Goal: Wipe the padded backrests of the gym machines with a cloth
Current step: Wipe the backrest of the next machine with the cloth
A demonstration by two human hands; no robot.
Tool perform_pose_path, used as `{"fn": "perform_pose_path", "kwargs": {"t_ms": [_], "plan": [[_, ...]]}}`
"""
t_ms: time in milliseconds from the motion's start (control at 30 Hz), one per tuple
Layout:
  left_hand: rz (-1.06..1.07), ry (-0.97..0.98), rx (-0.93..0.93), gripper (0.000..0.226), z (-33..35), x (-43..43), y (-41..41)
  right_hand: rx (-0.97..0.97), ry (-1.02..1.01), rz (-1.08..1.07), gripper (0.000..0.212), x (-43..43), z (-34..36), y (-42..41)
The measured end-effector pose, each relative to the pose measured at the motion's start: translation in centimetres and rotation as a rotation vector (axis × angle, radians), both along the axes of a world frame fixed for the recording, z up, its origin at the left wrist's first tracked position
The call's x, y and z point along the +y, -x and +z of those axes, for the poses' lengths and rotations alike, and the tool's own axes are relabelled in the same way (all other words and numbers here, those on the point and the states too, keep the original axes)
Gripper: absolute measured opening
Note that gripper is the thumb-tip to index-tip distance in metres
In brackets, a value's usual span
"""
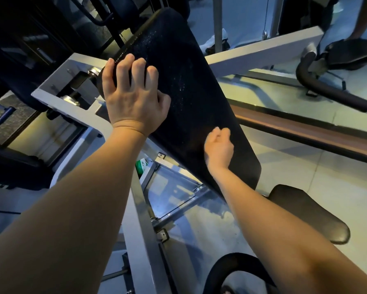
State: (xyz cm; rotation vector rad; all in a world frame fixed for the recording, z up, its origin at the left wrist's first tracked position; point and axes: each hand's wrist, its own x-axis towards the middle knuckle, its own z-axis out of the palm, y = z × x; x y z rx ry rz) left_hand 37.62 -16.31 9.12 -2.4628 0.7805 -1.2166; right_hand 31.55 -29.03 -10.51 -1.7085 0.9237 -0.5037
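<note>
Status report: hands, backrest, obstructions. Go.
Left hand gripping top edge of long black padded backrest. Right hand curled against its lower face; cloth not visible. Nothing in the way.

Black seat pad (310,215) lower right; padded lever arm (331,92) upper right; green packet (140,165) under frame.

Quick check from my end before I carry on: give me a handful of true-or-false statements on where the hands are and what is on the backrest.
1. The left hand grips the upper edge of the black backrest. True.
2. The right hand hangs clear of the backrest. False: it rests, curled, on the lower part of the pad.
3. The backrest stands upright. False: it is tilted.
4. Fine droplets or specks show on the pad. True.
5. A black seat pad lies below the backrest. True.
6. A bright cloth is spread over the pad. False: none shows.
</note>
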Motion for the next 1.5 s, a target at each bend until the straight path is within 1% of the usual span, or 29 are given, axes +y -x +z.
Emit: {"fn": "perform_pose_path", "kwargs": {"t_ms": [67,100,133,167,233,267,300,333,367,433,533,567,633,700,800,833,900,1000,1067,1133,1200,1267,1300,1333,1367,1400,1433,1500], "plan": [[0.011,0.003,0.013,0.038,0.0,0.0,0.1,-0.146,0.109,0.132,0.032,0.4,1.5,0.3],[0.017,0.002,0.02,0.038,0.1,0.0,0.2,-0.153,0.126,0.169,0.033,0.3,1.0,0.5],[0.018,-0.001,0.028,0.039,0.1,0.0,0.2,-0.121,0.084,0.166,0.033,0.0,-0.2,1.0],[0.017,-0.003,0.033,0.039,0.2,0.0,0.3,-0.068,0.0,0.126,0.033,-0.3,-1.8,1.7],[0.02,-0.002,0.03,0.038,0.2,-0.1,0.3,0.146,-0.148,0.029,0.029,-0.9,-5.6,3.5],[0.023,0.002,0.034,0.038,0.2,-0.1,0.3,0.272,-0.178,0.007,0.026,-1.1,-7.1,4.3],[0.023,0.004,0.042,0.038,0.1,0.0,0.3,0.36,-0.204,-0.002,0.024,-1.2,-8.0,4.7],[0.021,0.004,0.043,0.038,0.1,0.0,0.2,0.395,-0.229,-0.01,0.025,-1.1,-8.1,4.7],[0.019,0.004,0.036,0.038,0.0,0.0,0.2,0.385,-0.242,-0.015,0.028,-1.1,-7.4,4.1],[0.014,0.003,0.018,0.038,0.0,-0.1,0.3,0.266,-0.178,-0.024,0.033,-1.0,-4.5,2.6],[0.011,0.006,0.014,0.038,0.0,-0.1,0.3,-0.055,-0.022,0.066,0.032,-0.3,0.8,0.3],[0.012,0.006,0.016,0.038,0.0,0.0,0.3,-0.133,0.023,0.093,0.031,0.0,1.6,-0.1],[0.007,0.005,0.025,0.038,0.2,0.1,0.3,-0.189,0.042,0.107,0.033,0.3,0.8,-0.1],[0.003,-0.004,0.036,0.039,0.1,0.1,0.2,-0.112,-0.004,0.059,0.035,0.0,-2.1,0.9],[0.001,-0.005,0.041,0.039,0.0,0.1,0.1,0.178,-0.064,-0.031,0.033,-1.7,-6.9,3.0],[-0.001,-0.002,0.041,0.038,0.0,0.1,0.1,0.258,-0.116,-0.06,0.034,-2.6,-7.9,3.6],[0.002,0.003,0.024,0.037,-0.2,0.1,0.0,0.324,-0.246,-0.129,0.038,-4.4,-9.3,3.8],[0.004,-0.007,-0.029,0.034,-0.4,0.1,-0.1,0.336,-0.367,-0.124,0.043,-5.9,-9.8,2.3],[-0.001,-0.012,-0.047,0.033,-0.5,0.0,-0.2,0.324,-0.344,-0.12,0.042,-5.8,-8.8,0.8],[0.0,-0.005,-0.052,0.033,-0.5,-0.1,-0.2,0.234,-0.239,-0.107,0.041,-5.1,-7.1,-0.4],[0.01,0.001,-0.047,0.034,-0.5,-0.1,-0.1,0.075,-0.057,-0.06,0.038,-4.0,-4.7,-0.6],[0.008,0.004,-0.046,0.034,-0.5,-0.2,-0.1,-0.106,0.112,0.077,0.032,-2.7,-3.3,0.4],[0.005,0.004,-0.046,0.034,-0.4,-0.2,-0.1,-0.155,0.142,0.166,0.029,-2.2,-3.5,1.2],[0.003,0.004,-0.046,0.034,-0.4,-0.2,0.0,-0.172,0.129,0.248,0.027,-2.1,-3.9,2.0],[0.001,0.003,-0.046,0.033,-0.4,-0.2,0.0,-0.163,0.099,0.287,0.026,-2.3,-4.8,2.8],[0.001,0.003,-0.047,0.033,-0.5,-0.1,0.0,-0.133,0.063,0.26,0.026,-2.7,-5.9,3.4],[0.004,0.004,-0.047,0.033,-0.5,-0.1,-0.1,-0.083,0.008,0.183,0.027,-3.4,-6.9,3.8],[0.009,0.008,-0.039,0.033,-0.5,-0.1,-0.1,0.113,-0.172,0.01,0.033,-5.2,-8.5,4.1]]}}
